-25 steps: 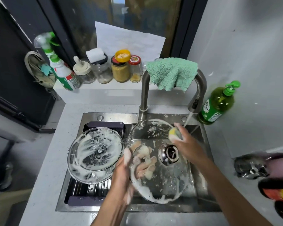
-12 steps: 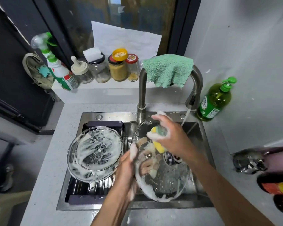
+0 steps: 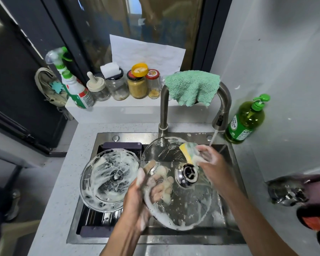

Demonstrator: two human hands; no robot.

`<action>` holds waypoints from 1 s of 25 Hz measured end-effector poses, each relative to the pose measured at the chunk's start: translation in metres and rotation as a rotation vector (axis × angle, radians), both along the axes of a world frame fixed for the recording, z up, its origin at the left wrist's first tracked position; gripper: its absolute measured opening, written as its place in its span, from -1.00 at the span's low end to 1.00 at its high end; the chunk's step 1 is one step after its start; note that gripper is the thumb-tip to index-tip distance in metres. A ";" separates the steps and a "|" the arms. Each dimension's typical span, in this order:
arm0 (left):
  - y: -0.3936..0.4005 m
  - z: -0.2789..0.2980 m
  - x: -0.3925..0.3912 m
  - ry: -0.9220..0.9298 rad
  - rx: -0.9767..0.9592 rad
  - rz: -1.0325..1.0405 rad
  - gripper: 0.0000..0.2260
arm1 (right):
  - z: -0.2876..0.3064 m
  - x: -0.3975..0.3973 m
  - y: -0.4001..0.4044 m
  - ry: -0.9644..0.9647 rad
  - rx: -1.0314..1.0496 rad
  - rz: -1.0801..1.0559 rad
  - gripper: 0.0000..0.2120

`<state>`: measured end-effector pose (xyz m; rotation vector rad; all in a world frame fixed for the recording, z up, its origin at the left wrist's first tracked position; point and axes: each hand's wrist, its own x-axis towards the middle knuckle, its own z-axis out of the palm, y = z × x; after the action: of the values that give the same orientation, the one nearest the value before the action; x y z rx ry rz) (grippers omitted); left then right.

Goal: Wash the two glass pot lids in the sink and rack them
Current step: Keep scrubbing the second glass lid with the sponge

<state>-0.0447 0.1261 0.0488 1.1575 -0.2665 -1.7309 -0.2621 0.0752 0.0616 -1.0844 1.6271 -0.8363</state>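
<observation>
Soapy round glass pot lid (image 3: 183,196), gripped by my left hand (image 3: 137,198) beneath my right hand (image 3: 213,164) fingers pinching yellow sponge (image 3: 188,151) at its far rim.

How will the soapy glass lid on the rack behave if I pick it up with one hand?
The glass lid is likely slippery, since foam streaks cover it. Being glass, it probably breaks if dropped. It lies overhanging the rack, so a push may tip or slide it.
</observation>
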 end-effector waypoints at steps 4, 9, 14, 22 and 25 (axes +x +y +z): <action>-0.004 0.010 -0.006 -0.008 -0.075 -0.008 -0.72 | 0.019 0.022 -0.022 0.203 -0.126 0.213 -0.46; -0.010 0.022 -0.016 0.004 -0.098 -0.009 -0.70 | 0.047 0.034 -0.031 0.471 -0.195 0.250 -0.38; -0.014 0.027 -0.018 -0.004 -0.114 0.008 -0.71 | 0.049 0.037 -0.021 0.469 -0.240 0.233 -0.37; -0.013 0.031 -0.022 -0.041 -0.104 0.034 -0.64 | 0.050 0.074 -0.005 0.602 -0.401 0.392 -0.33; -0.014 0.032 -0.019 -0.015 -0.121 0.054 -0.65 | 0.044 0.078 -0.007 0.551 -0.376 0.338 -0.29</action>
<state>-0.0636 0.1118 0.0809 1.0807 -0.3412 -1.6364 -0.1845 0.0680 0.1056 -1.9273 1.6813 -0.6611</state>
